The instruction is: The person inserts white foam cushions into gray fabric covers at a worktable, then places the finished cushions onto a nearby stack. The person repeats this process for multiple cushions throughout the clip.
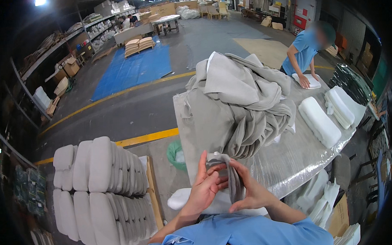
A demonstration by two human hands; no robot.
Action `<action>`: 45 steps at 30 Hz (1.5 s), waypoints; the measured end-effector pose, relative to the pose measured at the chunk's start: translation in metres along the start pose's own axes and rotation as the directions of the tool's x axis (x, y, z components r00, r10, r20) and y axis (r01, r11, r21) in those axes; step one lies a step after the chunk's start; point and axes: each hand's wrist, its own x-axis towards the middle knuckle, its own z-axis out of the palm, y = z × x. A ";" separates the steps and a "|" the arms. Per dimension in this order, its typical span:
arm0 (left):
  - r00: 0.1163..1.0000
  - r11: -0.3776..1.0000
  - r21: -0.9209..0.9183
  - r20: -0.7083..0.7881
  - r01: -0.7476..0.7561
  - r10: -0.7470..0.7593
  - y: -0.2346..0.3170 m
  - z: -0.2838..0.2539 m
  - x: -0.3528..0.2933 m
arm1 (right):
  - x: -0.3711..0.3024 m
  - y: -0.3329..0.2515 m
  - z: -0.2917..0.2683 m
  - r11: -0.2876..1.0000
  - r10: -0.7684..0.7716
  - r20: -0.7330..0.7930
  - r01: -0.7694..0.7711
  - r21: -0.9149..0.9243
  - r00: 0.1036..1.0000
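Note:
A folded grey fabric piece (pixel 236 181) is held up in front of my body, standing on edge between my two hands. My right hand (pixel 250 185) grips its right side, thumb low and fingers near the top. On the other side, my left hand (pixel 206 182) has one finger pointing up along the fabric's upper left end. Its other fingers reach into the fold, with their tips partly hidden by the cloth. Just beyond lies a large heap of grey fabric (pixel 247 99) on the plastic-covered table (pixel 284 167). A white padded piece (pixel 179 198) lies below my left hand.
At left stand stacked grey cushions (pixel 100 169) beside a wooden board (pixel 154 197). A green bag (pixel 175 155) sits by the table's left edge. White foam pads (pixel 319 121) lie on the table's right. A co-worker (pixel 308 49) in blue presses a white pad (pixel 309 81) at the far side.

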 end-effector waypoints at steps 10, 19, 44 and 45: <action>0.822 0.160 0.962 0.096 -0.222 0.562 -0.021 -0.028 0.047 | -0.017 0.002 -0.044 0.883 0.334 -0.343 -0.165 0.439 0.878; 0.697 -0.151 0.920 0.374 -0.362 0.612 0.007 -0.013 0.048 | -0.013 -0.009 -0.078 0.851 0.342 -0.380 -0.113 0.512 0.860; 0.911 0.963 0.128 -0.315 -0.237 0.266 -0.047 -0.144 0.051 | 0.005 -0.070 -0.082 0.883 -0.442 -0.179 0.392 -0.258 0.879; 0.909 0.966 0.067 -0.328 -0.250 0.258 -0.027 -0.152 0.048 | 0.000 -0.068 -0.081 0.898 -0.437 -0.153 0.417 -0.142 0.887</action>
